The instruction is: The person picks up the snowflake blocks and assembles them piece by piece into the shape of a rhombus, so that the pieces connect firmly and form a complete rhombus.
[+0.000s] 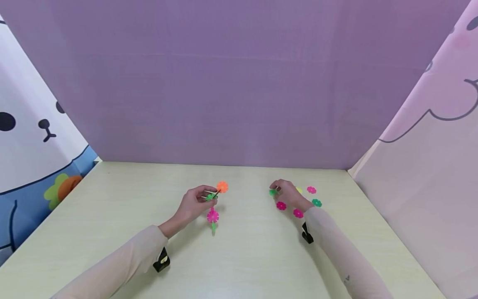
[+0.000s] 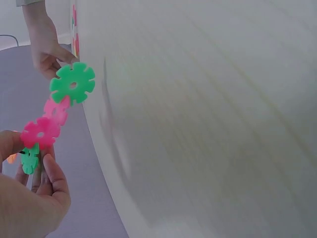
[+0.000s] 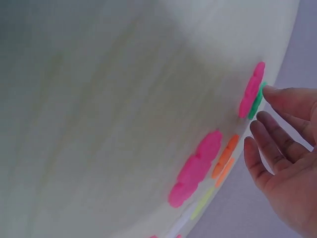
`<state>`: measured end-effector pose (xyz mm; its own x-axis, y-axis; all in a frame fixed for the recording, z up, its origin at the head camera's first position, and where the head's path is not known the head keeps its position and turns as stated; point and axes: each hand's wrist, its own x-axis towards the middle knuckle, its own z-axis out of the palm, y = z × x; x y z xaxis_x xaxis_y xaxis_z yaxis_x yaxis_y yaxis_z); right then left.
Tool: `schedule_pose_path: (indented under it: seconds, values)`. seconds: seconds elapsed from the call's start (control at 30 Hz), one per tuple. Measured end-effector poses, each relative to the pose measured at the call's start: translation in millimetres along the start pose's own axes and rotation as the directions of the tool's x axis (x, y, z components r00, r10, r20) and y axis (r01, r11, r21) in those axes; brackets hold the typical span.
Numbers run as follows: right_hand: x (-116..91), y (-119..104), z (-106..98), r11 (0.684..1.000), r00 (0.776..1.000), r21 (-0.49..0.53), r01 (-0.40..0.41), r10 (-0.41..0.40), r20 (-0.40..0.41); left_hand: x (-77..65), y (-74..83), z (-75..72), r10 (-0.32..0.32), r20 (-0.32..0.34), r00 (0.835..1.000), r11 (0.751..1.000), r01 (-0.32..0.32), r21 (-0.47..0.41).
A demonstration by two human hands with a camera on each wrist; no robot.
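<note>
A chain of flower-shaped orange, green and pink discs, seemingly thin plastic [image 1: 213,216], could bend or come apart at its notched joints, because the left hand [image 1: 196,204] pinches it only around one green disc, leaving the rest jutting unsupported past the fingers. A loose green, flower-shaped plastic disc [image 1: 273,192] may skid if nudged, as the right hand [image 1: 289,194] has its thumb and loosely bent fingers parted and no clear grip; whether it touches cannot be told. Its wrist could also brush the loose pink, flower-shaped plastic discs [image 1: 281,206] close below it on the bench [image 1: 242,257]. The chain lies at the left hand's fingertips, between both hands, well apart from the right; the loose green disc sits at the right fingertips.
</note>
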<state>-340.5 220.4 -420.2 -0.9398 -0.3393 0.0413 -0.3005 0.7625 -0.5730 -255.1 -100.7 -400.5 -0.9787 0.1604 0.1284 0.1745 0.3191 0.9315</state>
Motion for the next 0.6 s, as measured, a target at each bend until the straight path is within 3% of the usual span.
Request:
schedule_pose_path:
  seconds: [0.13,0.33,0.53,0.6]
  values:
    - [4.0,0.3,1.0,0.999,1.000,-0.047,0.000,0.001,0.009,1.0,-2.5,0.0,0.000,0.006,1.000,1.000,0.000,-0.015]
    - [5.3,0.9,0.6,0.999,1.000,-0.040,0.001,0.000,0.009,-7.9,18.8,-0.7,-0.001,0.011,1.000,1.000,0.001,0.000]
    - [6.8,0.5,-0.6,0.998,1.000,-0.065,0.018,-0.019,-0.014,2.2,-2.5,1.2,0.014,-0.004,1.000,1.000,-0.014,0.002]
    - [6.7,-0.6,-1.4,0.997,0.999,-0.080,0.023,-0.025,-0.030,2.4,-2.4,1.5,0.014,-0.003,1.000,1.000,-0.014,0.003]
